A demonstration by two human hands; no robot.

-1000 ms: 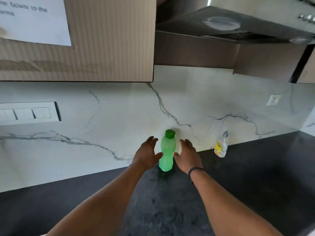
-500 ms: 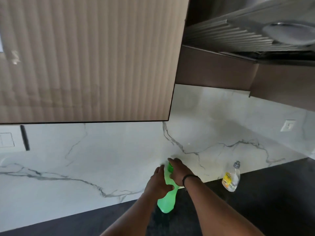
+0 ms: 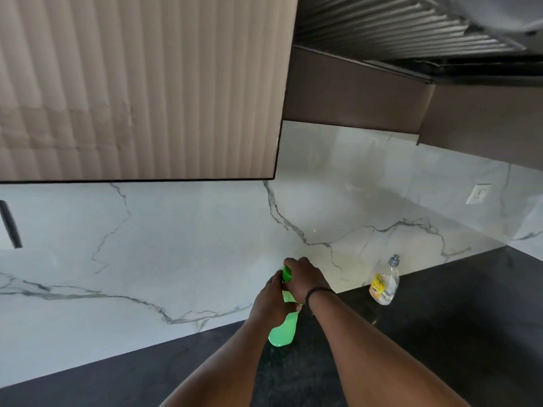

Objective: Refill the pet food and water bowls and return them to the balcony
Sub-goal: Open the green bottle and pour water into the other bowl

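A translucent green water bottle (image 3: 283, 331) stands on the dark counter (image 3: 440, 333) close to the marble backsplash. My left hand (image 3: 269, 298) is wrapped around the bottle's middle. My right hand (image 3: 304, 279) covers the top and grips the green cap (image 3: 286, 274), of which only an edge shows. The bottle leans slightly. No pet bowls are in view.
A small clear dish-soap bottle (image 3: 385, 282) with a yellow label stands to the right against the backsplash. A ribbed wall cabinet (image 3: 141, 83) hangs overhead at left, a range hood (image 3: 411, 27) at upper right. A wall socket (image 3: 478, 193) sits on the right wall.
A second ago both hands were open on either side of the bottle. They have since closed on it, left on the body, right on the cap. The camera has tilted upward.
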